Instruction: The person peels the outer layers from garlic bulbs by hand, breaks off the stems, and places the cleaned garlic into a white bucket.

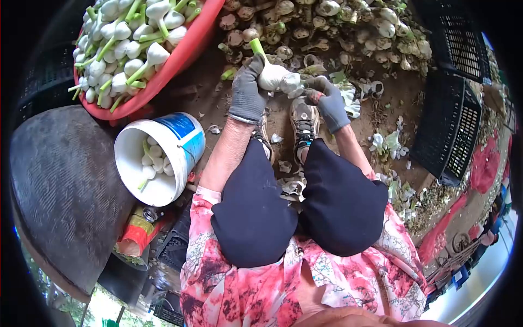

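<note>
A white garlic bulb (272,76) with a short green stem is held out over the ground between my hands. My left hand (248,92), in a grey glove, is closed around its stem side. My right hand (328,102), also gloved, has its fingers pinched at the bulb's root end, where a loose bit of skin shows; exactly what the fingertips grip is too small to tell. Just beyond lies a big heap of unpeeled, soil-stained garlic (327,32). Scraps of peeled skin (294,188) lie around my shoes.
A red tub (158,82) full of white garlic stands at the upper left. Below it a white bucket (125,158) lies tilted, with a few bulbs inside. A dark round lid-like object (65,185) is at the far left. Black crates (444,128) stand at the right.
</note>
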The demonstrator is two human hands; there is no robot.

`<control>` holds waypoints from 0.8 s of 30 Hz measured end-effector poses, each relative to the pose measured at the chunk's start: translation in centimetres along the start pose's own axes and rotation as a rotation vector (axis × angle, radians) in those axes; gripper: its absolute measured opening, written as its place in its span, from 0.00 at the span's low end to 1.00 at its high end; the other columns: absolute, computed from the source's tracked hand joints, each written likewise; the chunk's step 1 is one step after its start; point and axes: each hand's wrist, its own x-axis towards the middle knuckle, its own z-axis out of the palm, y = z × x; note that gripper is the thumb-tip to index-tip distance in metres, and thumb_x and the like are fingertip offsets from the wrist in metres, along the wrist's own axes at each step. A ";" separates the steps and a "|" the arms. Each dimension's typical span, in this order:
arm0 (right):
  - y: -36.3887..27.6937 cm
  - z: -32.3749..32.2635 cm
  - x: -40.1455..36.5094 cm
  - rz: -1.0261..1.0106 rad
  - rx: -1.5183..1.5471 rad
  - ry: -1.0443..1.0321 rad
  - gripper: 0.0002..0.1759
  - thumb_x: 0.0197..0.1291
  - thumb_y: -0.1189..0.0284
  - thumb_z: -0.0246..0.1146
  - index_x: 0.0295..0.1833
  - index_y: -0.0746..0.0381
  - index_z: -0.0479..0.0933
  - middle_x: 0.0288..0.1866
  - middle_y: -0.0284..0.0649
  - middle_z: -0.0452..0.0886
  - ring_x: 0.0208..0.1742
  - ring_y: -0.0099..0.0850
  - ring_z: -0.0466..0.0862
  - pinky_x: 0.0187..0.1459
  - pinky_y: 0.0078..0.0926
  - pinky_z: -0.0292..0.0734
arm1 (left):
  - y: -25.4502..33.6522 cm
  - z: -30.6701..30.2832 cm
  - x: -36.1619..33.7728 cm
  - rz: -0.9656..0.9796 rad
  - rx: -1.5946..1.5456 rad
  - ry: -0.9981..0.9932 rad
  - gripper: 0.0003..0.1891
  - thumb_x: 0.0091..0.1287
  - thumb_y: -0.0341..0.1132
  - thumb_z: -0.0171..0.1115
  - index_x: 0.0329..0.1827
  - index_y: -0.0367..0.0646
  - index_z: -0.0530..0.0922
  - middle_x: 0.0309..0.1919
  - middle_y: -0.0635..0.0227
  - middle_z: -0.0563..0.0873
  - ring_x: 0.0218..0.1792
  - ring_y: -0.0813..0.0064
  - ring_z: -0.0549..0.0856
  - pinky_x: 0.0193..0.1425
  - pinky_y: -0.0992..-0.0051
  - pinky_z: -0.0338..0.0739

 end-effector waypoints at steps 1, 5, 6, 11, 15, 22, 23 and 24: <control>-1.1 0.9 -0.3 -0.089 -0.038 -0.014 0.16 0.57 0.78 0.60 0.51 0.69 0.74 0.36 0.37 0.80 0.32 0.19 0.78 0.34 0.16 0.74 | 0.4 0.3 -0.2 -0.047 0.091 0.063 0.14 0.70 0.40 0.54 0.45 0.36 0.75 0.37 0.59 0.83 0.40 0.64 0.84 0.46 0.65 0.80; -4.7 3.9 -0.7 -0.163 -0.082 -0.062 0.19 0.58 0.74 0.64 0.54 0.68 0.73 0.46 0.40 0.78 0.42 0.25 0.80 0.41 0.18 0.75 | -1.0 0.7 0.0 0.043 0.238 0.085 0.13 0.69 0.41 0.55 0.43 0.37 0.77 0.36 0.60 0.84 0.39 0.65 0.84 0.46 0.66 0.81; -4.5 4.2 -0.6 -0.214 -0.104 -0.042 0.19 0.58 0.73 0.64 0.54 0.68 0.73 0.46 0.40 0.78 0.41 0.24 0.80 0.40 0.17 0.75 | -1.2 0.2 0.3 0.027 0.224 0.097 0.14 0.69 0.41 0.55 0.43 0.37 0.77 0.37 0.60 0.84 0.40 0.65 0.84 0.47 0.65 0.80; 4.9 -2.4 0.3 0.089 -0.204 0.045 0.14 0.54 0.76 0.62 0.48 0.63 0.78 0.37 0.37 0.81 0.40 0.25 0.80 0.44 0.22 0.76 | 1.9 -0.2 0.2 0.016 -0.121 0.040 0.19 0.71 0.46 0.50 0.47 0.36 0.76 0.44 0.55 0.82 0.47 0.60 0.83 0.54 0.59 0.77; 1.9 -1.5 -0.7 -0.211 -0.775 0.001 0.25 0.50 0.78 0.59 0.57 0.56 0.75 0.57 0.47 0.74 0.54 0.39 0.78 0.50 0.30 0.76 | 0.8 -1.0 1.5 -0.094 -0.167 0.201 0.24 0.71 0.49 0.47 0.48 0.33 0.75 0.44 0.52 0.82 0.46 0.59 0.82 0.52 0.61 0.79; -4.3 5.4 2.3 -0.298 -0.471 -0.066 0.17 0.50 0.79 0.62 0.49 0.65 0.76 0.42 0.47 0.82 0.43 0.34 0.83 0.44 0.25 0.77 | 0.0 -1.2 2.0 -0.090 0.022 0.113 0.26 0.72 0.52 0.44 0.47 0.31 0.74 0.43 0.51 0.82 0.46 0.57 0.82 0.56 0.61 0.76; -4.2 6.4 1.5 -0.282 -0.455 -0.045 0.13 0.51 0.77 0.64 0.44 0.65 0.77 0.33 0.45 0.82 0.38 0.34 0.83 0.42 0.28 0.76 | 0.1 -2.6 2.6 -0.137 -0.138 0.076 0.27 0.71 0.53 0.44 0.48 0.32 0.75 0.43 0.52 0.83 0.47 0.57 0.82 0.55 0.60 0.77; -3.6 6.4 0.9 -0.395 -0.416 -0.226 0.11 0.50 0.76 0.65 0.41 0.64 0.78 0.34 0.47 0.81 0.38 0.36 0.82 0.41 0.31 0.76 | 0.6 -2.9 2.4 -0.075 -0.062 0.156 0.27 0.71 0.53 0.45 0.49 0.34 0.74 0.43 0.53 0.82 0.48 0.56 0.81 0.53 0.57 0.77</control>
